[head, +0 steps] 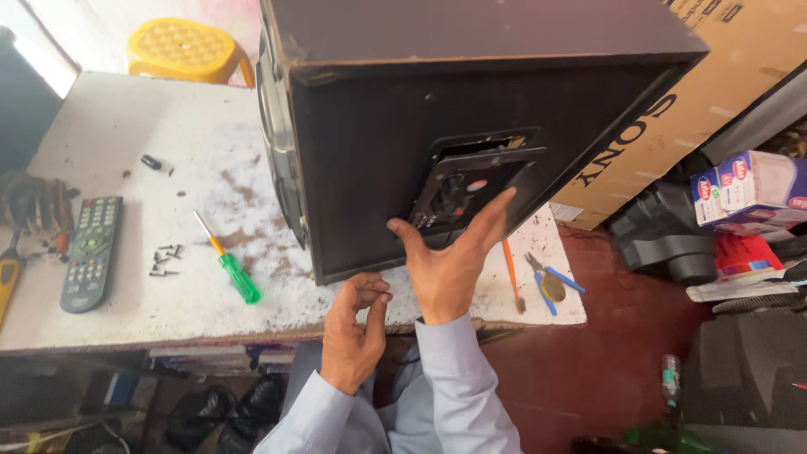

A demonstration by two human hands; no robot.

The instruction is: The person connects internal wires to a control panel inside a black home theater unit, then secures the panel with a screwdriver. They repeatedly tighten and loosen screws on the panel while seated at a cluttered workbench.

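A large dark speaker cabinet (378,168) stands on a worn white table (126,151), its back facing me. A black control plate (471,181) sits loose and tilted in a rectangular cut-out in that back. My right hand (454,265) is spread flat against the cabinet, thumb and forefinger touching the plate's lower edge. My left hand (357,336) hovers just below the table's front edge, fingers curled against the thumb; nothing shows between them. Both arms wear light blue sleeves.
On the table lie a green-handled screwdriver (239,277), several loose screws (164,259), a grey remote control (91,252), an orange-handled tool (513,277) and blue-handled pliers (551,284). A cardboard box (672,126) leans at the right, a yellow stool (181,50) stands behind.
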